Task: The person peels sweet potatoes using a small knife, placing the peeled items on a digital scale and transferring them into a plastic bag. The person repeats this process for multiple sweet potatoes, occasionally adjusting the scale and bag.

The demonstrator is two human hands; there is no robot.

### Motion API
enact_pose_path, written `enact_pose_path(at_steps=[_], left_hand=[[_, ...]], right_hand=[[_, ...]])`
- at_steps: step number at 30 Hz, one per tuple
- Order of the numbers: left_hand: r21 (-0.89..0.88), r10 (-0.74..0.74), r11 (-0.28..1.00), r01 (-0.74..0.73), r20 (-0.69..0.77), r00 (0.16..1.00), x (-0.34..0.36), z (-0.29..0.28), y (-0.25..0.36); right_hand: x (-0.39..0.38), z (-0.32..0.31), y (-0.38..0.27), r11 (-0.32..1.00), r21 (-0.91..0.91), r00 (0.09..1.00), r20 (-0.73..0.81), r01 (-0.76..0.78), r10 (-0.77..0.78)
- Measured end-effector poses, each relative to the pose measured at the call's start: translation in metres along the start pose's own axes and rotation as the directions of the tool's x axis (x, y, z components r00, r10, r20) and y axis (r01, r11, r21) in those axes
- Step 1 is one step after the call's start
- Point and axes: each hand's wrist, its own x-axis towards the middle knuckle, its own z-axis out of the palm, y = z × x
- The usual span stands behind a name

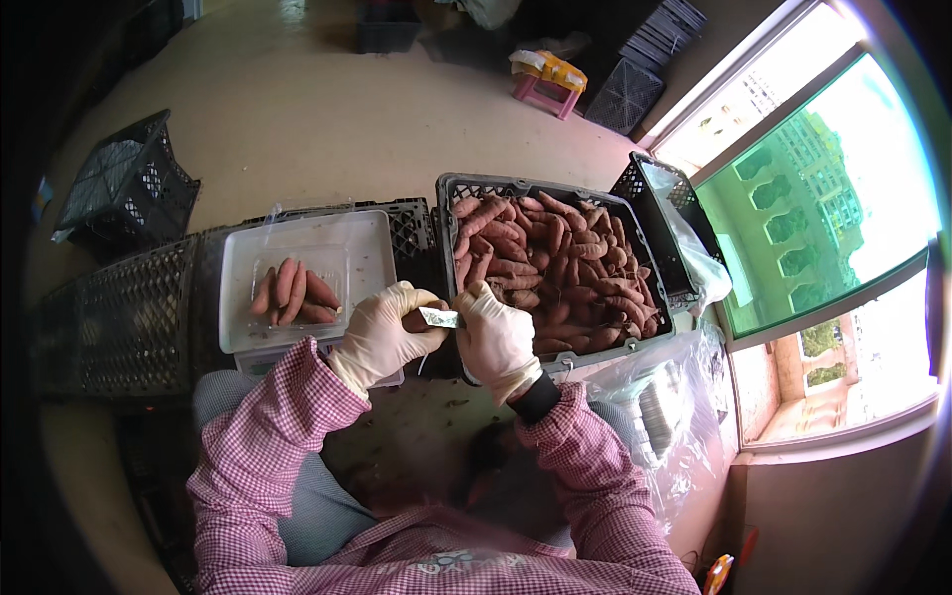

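My gloved left hand (390, 332) is closed around a sweet potato (416, 319). My gloved right hand (496, 335) grips a small light, flat strip (438, 317) against that potato; whether it is a blade or a label I cannot tell. To the left, a white tray (243, 248) holds a clear plastic container (339, 263) with several reddish sweet potatoes (291, 291) in it. Just beyond my right hand, a large dark plastic crate (451, 186) is heaped with sweet potatoes (565, 258).
Black crates (127, 178) stand at the left, another (650, 174) at the right with plastic film. A pink stool (540, 97) with a yellow top stands farther back. A plastic bag (659, 416) lies at the lower right beside a tinted window (813, 188).
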Motion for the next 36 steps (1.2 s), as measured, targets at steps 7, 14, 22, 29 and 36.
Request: enact_pose_path(at_steps=[7, 14, 22, 29, 36], left_hand=[[-0.684, -0.117, 0.718, 0.132, 0.069, 0.991, 0.000, 0.000, -0.005], [-0.930, -0.239, 0.200, 0.308, 0.259, 0.936, 0.008, -0.001, -0.012], [-0.939, -0.081, 0.210, 0.272, 0.260, 0.962, 0.004, 0.007, -0.023], [-0.884, 0.007, 0.464, 0.067, 0.079, 0.997, 0.012, -0.004, -0.002], [-0.731, -0.015, 0.676, 0.091, 0.110, 0.994, 0.002, -0.002, 0.000]], right_hand=[[0.010, 0.035, 0.075, 0.876, 0.362, 0.942, 0.016, -0.317, 0.334], [0.005, 0.017, 0.010, 0.855, 0.505, 0.983, -0.063, -0.117, 0.171], [0.008, 0.024, 0.012, 0.825, 0.532, 0.971, -0.020, -0.190, 0.237], [0.017, 0.000, 0.045, 0.134, 0.926, 0.917, 0.314, -0.353, 0.247], [0.012, 0.001, 0.021, 0.158, 0.960, 0.949, 0.188, -0.232, 0.252]])
